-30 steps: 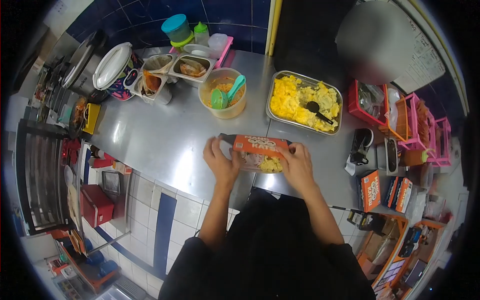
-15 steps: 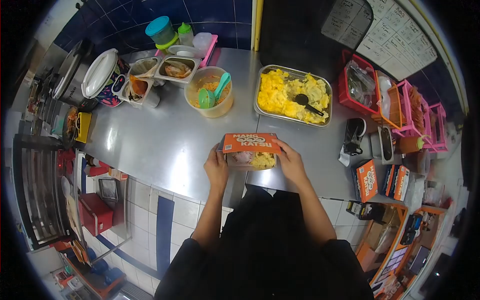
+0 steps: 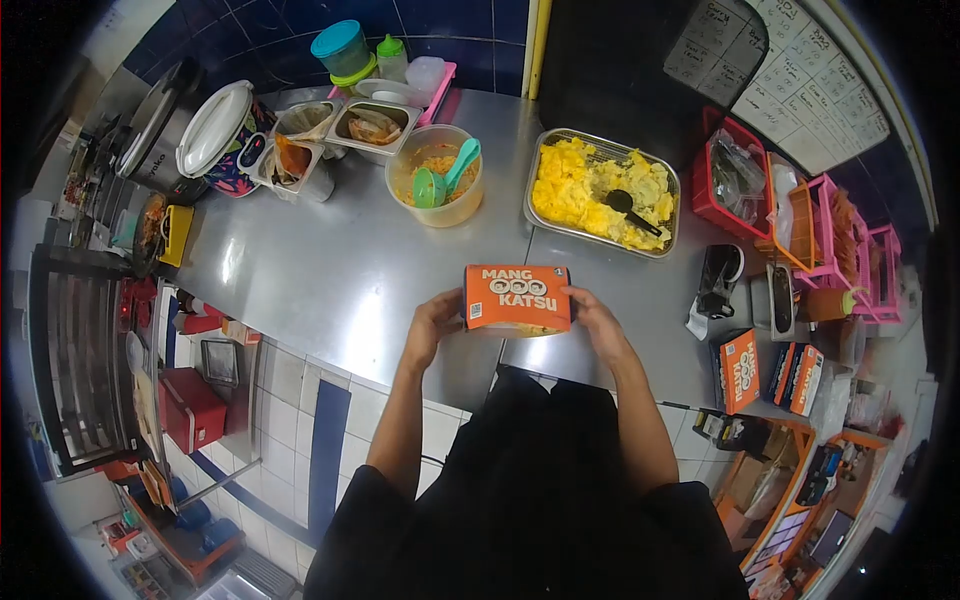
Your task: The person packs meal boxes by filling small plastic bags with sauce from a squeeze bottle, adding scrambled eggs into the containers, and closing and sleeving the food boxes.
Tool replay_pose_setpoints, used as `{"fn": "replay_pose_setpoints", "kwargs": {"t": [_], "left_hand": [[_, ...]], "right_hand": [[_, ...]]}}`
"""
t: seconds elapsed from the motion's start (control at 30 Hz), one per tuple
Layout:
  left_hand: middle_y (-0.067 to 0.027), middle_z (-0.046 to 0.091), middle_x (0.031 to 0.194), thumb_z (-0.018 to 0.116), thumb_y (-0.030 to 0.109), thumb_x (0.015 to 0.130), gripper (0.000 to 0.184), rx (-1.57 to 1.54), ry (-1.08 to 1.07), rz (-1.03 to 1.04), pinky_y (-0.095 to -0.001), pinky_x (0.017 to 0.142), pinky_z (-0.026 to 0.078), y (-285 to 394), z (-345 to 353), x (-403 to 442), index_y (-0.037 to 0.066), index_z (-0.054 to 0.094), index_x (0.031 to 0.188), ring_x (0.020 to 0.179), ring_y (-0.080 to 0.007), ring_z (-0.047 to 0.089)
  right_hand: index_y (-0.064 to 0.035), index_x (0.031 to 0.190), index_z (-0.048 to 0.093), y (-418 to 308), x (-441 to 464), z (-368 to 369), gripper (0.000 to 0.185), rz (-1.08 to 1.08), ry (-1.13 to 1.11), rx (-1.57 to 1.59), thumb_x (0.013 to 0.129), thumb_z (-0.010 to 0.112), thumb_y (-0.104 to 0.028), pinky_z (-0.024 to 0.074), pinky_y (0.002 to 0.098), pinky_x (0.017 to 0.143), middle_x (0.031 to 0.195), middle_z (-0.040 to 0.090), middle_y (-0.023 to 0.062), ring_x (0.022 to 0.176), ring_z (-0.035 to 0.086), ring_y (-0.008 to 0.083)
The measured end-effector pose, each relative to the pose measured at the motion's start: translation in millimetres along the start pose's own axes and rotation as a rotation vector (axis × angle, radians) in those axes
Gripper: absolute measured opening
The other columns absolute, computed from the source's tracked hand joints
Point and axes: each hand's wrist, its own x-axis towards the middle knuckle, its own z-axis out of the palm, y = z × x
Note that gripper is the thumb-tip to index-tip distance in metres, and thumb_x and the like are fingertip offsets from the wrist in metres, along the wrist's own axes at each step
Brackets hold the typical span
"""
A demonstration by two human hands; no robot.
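Note:
An orange printed sleeve [image 3: 518, 297] lies over a clear food container [image 3: 512, 328], near the counter's front edge. Only a thin strip of the container and its food shows below the sleeve. My left hand [image 3: 434, 322] holds the left side, fingers bent around it. On the right side, my right hand [image 3: 594, 318] grips the sleeved container with its fingers at the upper corner. Beyond them stand a metal tray of yellow food [image 3: 560, 190] with a black spoon [image 3: 634, 212] and a round tub [image 3: 462, 205] with a green ladle [image 3: 430, 187].
The steel counter [image 3: 300, 290] carries metal pans [image 3: 375, 128] and a white-lidded pot [image 3: 213, 130] at the back left. At the right are a red basket [image 3: 730, 215], a black dispenser [image 3: 720, 280] and folded orange sleeves [image 3: 741, 370].
The orange sleeve has come down over the container, covering nearly all the food that showed before. Both hands have shifted along its sides. The blurred shape at the upper right is gone.

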Motion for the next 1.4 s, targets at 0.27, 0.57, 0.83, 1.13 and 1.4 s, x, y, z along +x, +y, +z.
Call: {"fn": "replay_pose_setpoints", "kwargs": {"t": [0.27, 0.57, 0.83, 1.13, 1.4], "left_hand": [[-0.0317, 0.068, 0.089, 0.054, 0.056, 0.093, 0.073, 1.213, 0.102, 0.09, -0.0501, 0.076, 0.055, 21, 58, 7, -0.014, 0.057, 0.113, 0.086, -0.0492, 0.067], [-0.0234, 0.072, 0.098, 0.059, 0.033, 0.099, 0.043, 0.563, 0.051, -0.111, -0.041, 0.081, 0.054, 12, 33, 20, -0.002, 0.068, 0.122, 0.085, -0.0364, 0.069], [-0.02, 0.054, 0.142, 0.082, 0.035, 0.077, 0.081, 1.535, -0.233, 0.404, -0.0539, 0.107, 0.044, 18, 131, 20, 0.007, 0.048, 0.145, 0.133, -0.0368, 0.05], [-0.0141, 0.04, 0.153, 0.073, 0.017, 0.08, 0.064, 1.814, -0.955, 0.623, -0.0558, 0.115, 0.033, -8, 188, 5, 0.011, 0.051, 0.14, 0.143, -0.0336, 0.038], [-0.0288, 0.014, 0.161, 0.084, 0.051, 0.069, 0.122, 2.117, -1.01, 0.442, -0.0616, 0.119, 0.019, -7, 225, -16, 0.008, 0.013, 0.159, 0.151, -0.0471, 0.012]], "right_hand": [[-0.0026, 0.122, 0.062, -6, 29, 27, 0.055, 0.147, 0.187, -0.733, 0.102, 0.04, -0.049, 0.0429, 0.0536, 0.1, 0.109, 0.069, 0.0228, 0.109, 0.064, 0.0419], [-0.0176, 0.144, 0.051, -23, 17, 21, 0.047, 0.163, 0.19, -1.163, 0.102, 0.046, -0.039, 0.0285, 0.0639, 0.111, 0.149, 0.046, 0.0178, 0.136, 0.043, 0.0427], [-0.0156, 0.159, 0.021, -61, -37, -35, 0.111, -0.125, -0.363, -1.526, 0.073, 0.081, -0.049, 0.0104, 0.0635, 0.12, 0.16, 0.016, 0.0324, 0.148, 0.021, 0.0475], [-0.0215, 0.153, 0.037, 13, -126, -45, 0.089, -0.149, 0.069, -1.362, 0.078, 0.079, -0.042, 0.0253, 0.0659, 0.114, 0.15, 0.033, 0.0278, 0.141, 0.035, 0.0446], [-0.0205, 0.153, 0.039, -4, -142, -87, 0.098, -0.293, -0.07, -1.292, 0.071, 0.08, -0.055, 0.0117, 0.0663, 0.118, 0.156, 0.025, 0.0318, 0.146, 0.023, 0.0498]]}}
